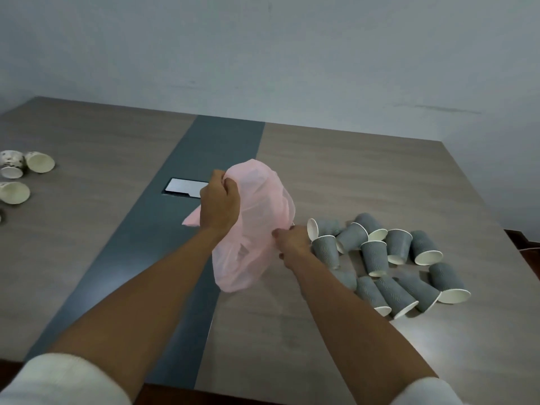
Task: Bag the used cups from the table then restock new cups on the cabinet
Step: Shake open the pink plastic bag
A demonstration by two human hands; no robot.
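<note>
Both your hands grip the pink bag (257, 229); the grey cups (380, 255) lie just beside your right hand (292, 241), farther from your left hand (219, 206).

pink bag (257, 229): thin, crumpled, lifted | grey cups (388, 258): heaped right, mostly toppled | white cups (20, 173): far left

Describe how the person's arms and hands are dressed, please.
Both forearms are bare. A white sleeve is pushed up near the left elbow, and another white sleeve near the right. The left hand and right hand wear no gloves; no ring or watch shows.
</note>
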